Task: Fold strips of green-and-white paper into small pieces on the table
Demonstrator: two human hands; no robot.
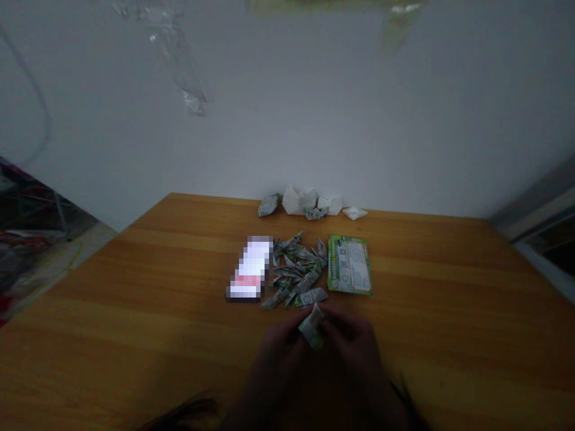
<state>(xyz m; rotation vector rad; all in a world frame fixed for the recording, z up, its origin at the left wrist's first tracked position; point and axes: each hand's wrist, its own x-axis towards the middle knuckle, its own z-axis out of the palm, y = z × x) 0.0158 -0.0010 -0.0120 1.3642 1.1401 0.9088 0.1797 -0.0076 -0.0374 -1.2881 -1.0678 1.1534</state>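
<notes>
From here I've got left hand (279, 342) and right hand (356, 336) both pinching the folded paper (311, 328); uneven tugging could rip it.

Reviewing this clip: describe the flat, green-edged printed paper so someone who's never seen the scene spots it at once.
On the wooden table, find the pile of folded paper pieces near the middle. Just right of it lies the printed paper, green along its edges with a pale panel of small print. Unlike its folded neighbours, it lies flat and roughly rectangular.
</notes>
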